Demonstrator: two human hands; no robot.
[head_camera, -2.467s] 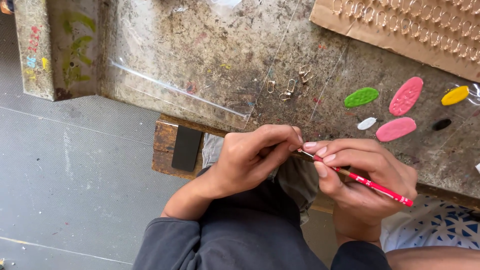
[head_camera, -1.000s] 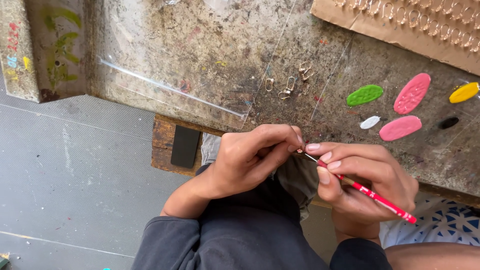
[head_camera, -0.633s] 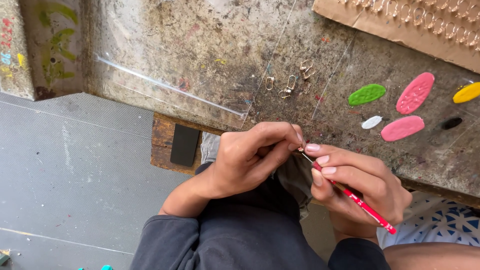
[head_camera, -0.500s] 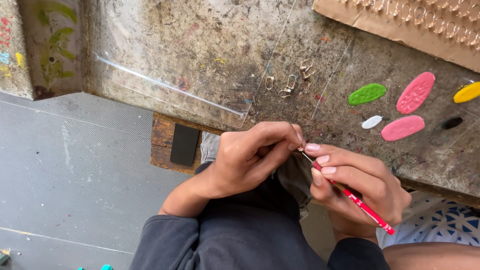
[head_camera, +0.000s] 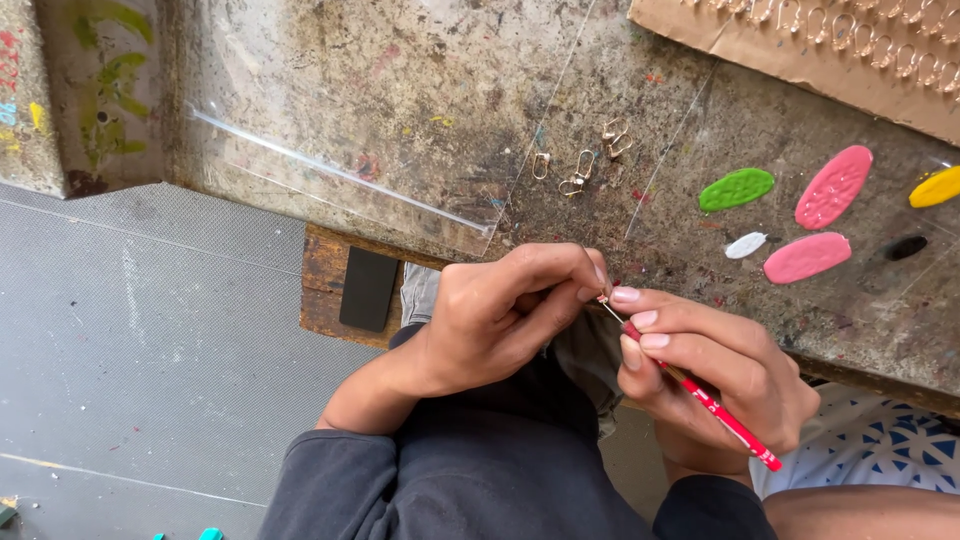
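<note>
Holding: my left hand (head_camera: 500, 320) curls shut, its grip pinching something too small to make out at the fingertips.
Right hand: my right hand (head_camera: 715, 365) has its grip closed on a thin red paintbrush (head_camera: 700, 395), tip meeting the left fingertips, handle slanting down to my right.
Place: both hands hover over my lap, just off the worktop (head_camera: 420, 110) edge.
Worktop: small metal hooks (head_camera: 580, 165), then green (head_camera: 736, 188), pink (head_camera: 833, 186), white (head_camera: 745, 245) paint blobs.
Cardboard: brown strip (head_camera: 800, 50), top right, lined with hooks.
</note>
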